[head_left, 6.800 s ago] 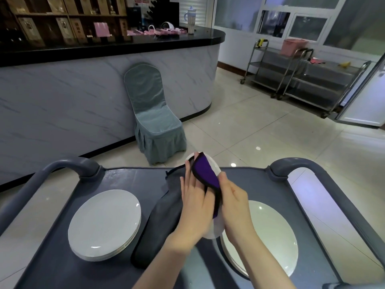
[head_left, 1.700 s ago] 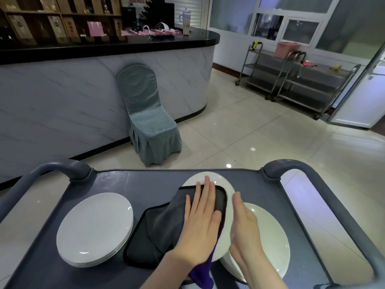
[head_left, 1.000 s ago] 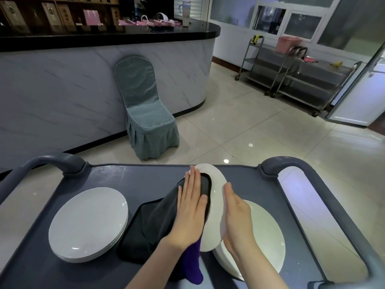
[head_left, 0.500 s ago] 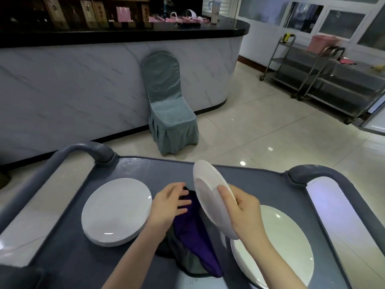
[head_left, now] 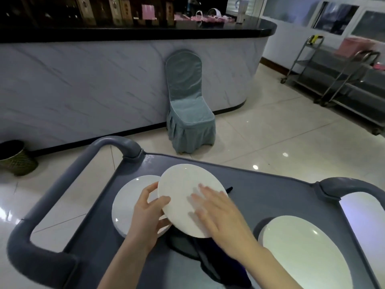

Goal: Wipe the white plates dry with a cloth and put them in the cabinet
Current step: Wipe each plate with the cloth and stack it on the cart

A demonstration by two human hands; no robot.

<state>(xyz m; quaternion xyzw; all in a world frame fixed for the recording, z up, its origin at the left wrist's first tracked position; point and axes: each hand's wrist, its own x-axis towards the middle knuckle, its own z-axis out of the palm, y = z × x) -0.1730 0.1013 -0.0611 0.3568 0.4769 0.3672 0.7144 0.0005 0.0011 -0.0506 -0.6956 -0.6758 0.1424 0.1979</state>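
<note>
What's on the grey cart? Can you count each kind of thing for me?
Single round white plate, held up: 1
Piles of round white plates: 2, the left pile and the right pile
Dark grey and purple cloth: 1
Total: 4

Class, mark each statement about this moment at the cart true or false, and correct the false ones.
1. The left hand grips the edge of a white plate. True.
2. The right hand holds the cloth. False: it lies flat on the white plate with straight fingers, and the cloth lies on the cart.
3. White plates sit at both sides of the cart, a left stack and a right stack. True.
4. The covered chair lies tipped over on the floor. False: it stands upright against the counter.
</note>
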